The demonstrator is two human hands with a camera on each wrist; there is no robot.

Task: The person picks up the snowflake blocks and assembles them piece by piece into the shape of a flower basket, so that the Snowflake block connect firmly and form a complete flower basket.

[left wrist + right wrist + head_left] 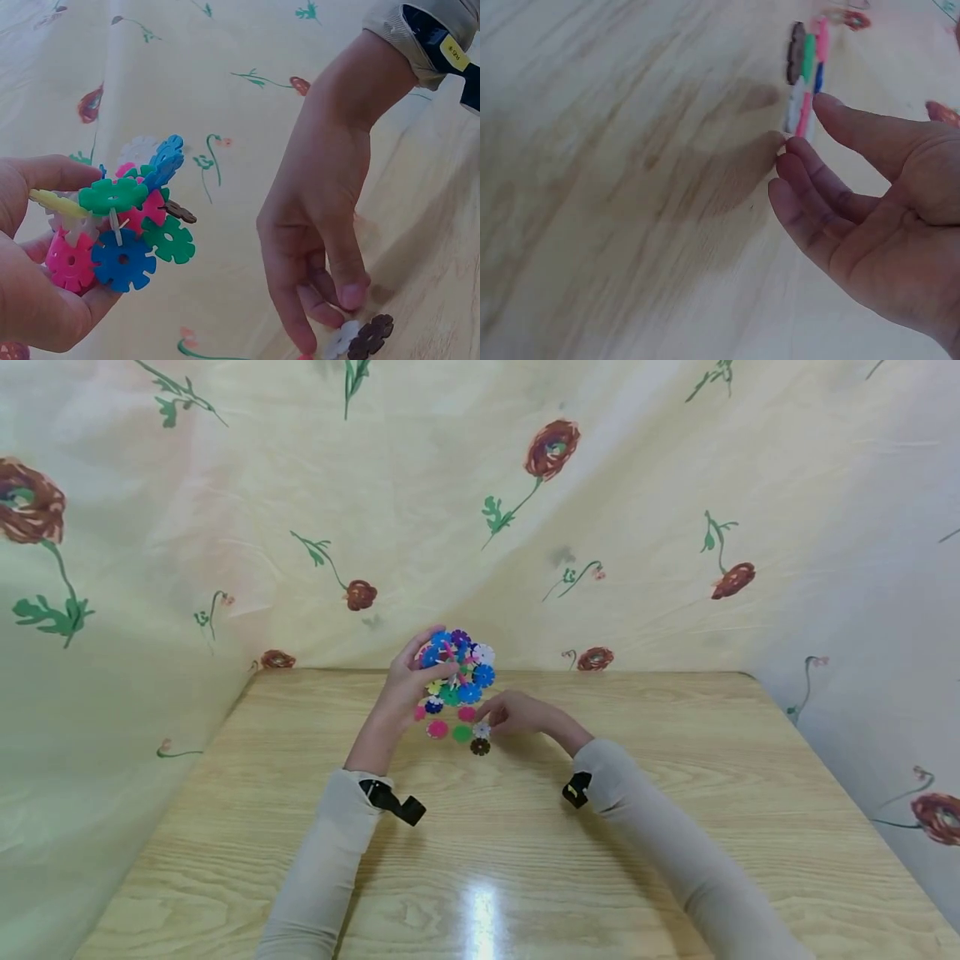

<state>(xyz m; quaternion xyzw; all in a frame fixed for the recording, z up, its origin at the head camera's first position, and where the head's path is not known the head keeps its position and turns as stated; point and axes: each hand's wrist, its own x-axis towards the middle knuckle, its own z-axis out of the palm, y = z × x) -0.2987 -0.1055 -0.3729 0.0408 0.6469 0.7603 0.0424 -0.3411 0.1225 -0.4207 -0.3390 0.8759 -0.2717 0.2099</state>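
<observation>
My left hand (411, 672) holds up a ball-like cluster (453, 668) of interlocked notched plastic discs in blue, green, pink, white and yellow. In the left wrist view this cluster (124, 217) sits between the thumb and fingers. The right hand (517, 713) reaches down to loose discs on the table, its thumb and fingers apart. Its fingertips (793, 146) are right at the edge of the loose pieces. Closest to them are a white disc (482, 729), a brown disc (480, 747) and a pink disc (467, 714).
Other loose discs lie just to the left, among them a green disc (461, 734), another pink disc (437, 729) and a dark blue one (433, 705). The wood-grain table (480, 827) ends at a flower-patterned cloth (450, 510) behind. Each wrist wears a black strap.
</observation>
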